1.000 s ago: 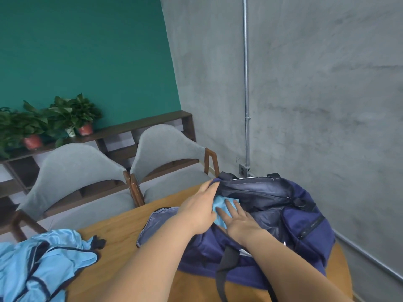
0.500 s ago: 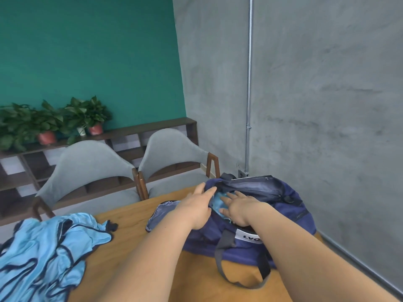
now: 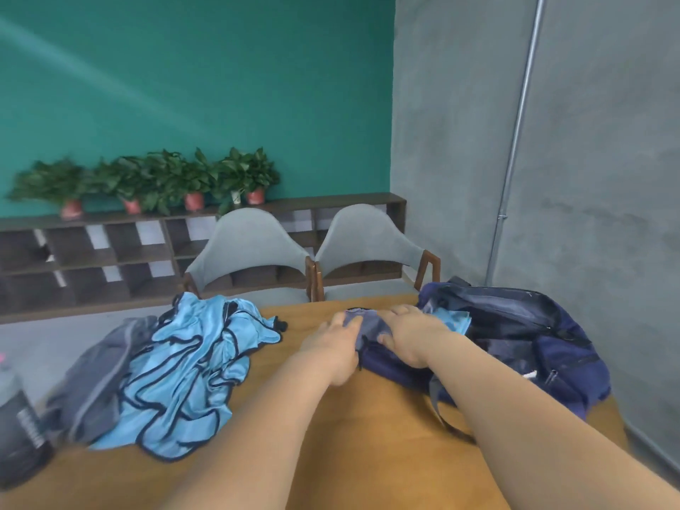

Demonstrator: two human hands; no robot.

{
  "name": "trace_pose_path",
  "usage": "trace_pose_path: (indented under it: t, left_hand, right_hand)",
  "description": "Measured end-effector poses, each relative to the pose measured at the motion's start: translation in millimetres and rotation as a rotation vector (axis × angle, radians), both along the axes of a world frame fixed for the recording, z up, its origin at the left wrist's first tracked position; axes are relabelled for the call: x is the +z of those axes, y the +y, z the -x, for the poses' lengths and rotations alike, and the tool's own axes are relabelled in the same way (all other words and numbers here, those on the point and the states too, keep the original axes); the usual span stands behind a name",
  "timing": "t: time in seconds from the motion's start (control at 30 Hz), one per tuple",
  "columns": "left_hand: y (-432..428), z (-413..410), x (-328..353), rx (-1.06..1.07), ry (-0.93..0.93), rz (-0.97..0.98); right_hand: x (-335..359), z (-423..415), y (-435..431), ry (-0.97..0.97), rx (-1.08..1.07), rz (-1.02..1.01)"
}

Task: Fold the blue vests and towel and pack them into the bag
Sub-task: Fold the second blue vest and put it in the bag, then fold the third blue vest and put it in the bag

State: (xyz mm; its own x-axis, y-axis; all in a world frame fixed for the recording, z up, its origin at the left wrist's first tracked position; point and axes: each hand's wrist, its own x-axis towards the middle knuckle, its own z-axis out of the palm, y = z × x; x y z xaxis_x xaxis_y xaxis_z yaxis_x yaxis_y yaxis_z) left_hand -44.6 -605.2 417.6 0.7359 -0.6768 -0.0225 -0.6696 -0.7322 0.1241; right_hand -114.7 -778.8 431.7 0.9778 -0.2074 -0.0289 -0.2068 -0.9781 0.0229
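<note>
The navy bag (image 3: 533, 347) lies open on the right of the wooden table (image 3: 368, 436). A folded light blue cloth (image 3: 454, 318) shows in its opening. My left hand (image 3: 335, 347) and my right hand (image 3: 408, 333) rest with relaxed fingers on the bag's grey flap (image 3: 368, 325) at its left end; neither holds anything. A crumpled pile of blue vests (image 3: 191, 369) with dark trim lies on the left of the table. A grey towel (image 3: 99, 373) lies against the pile's left side.
A dark bottle (image 3: 18, 428) stands at the table's left edge. Two grey chairs (image 3: 250, 252) (image 3: 368, 244) are pushed in at the far side. A concrete wall (image 3: 588, 178) runs close along the right, behind the bag.
Both hands have drawn back out of the bag's opening to its left flap, leaving the blue cloth inside. The view has swung left, bringing the vest pile and towel into sight.
</note>
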Motion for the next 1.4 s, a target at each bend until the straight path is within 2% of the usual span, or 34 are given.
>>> trace_pose_path:
  t: [0.37, 0.63, 1.03, 1.17, 1.3, 1.4]
  left_hand:
    - [112, -7, -46, 0.186, 0.019, -0.099]
    - [162, -32, -88, 0.280, -0.020, -0.097]
    - [156, -75, -111, 0.295, -0.066, -0.041]
    - [163, -94, -101, 0.330, -0.144, -0.001]
    - [178, -111, -94, 0.393, -0.295, 0.133]
    - [192, -120, -91, 0.541, -0.120, 0.185]
  right_hand:
    - [-49, -39, 99, 0.145, 0.149, -0.070]
    - [-97, -61, 107, 0.311, -0.058, -0.152]
    - [-109, -117, 67, 0.207, -0.067, -0.135]
    - [-101, -141, 95, 0.197, 0.013, -0.117]
    - [-98, -159, 128, 0.171, 0.111, -0.171]
    - [-97, -166, 153, 0.139, 0.177, -0.238]
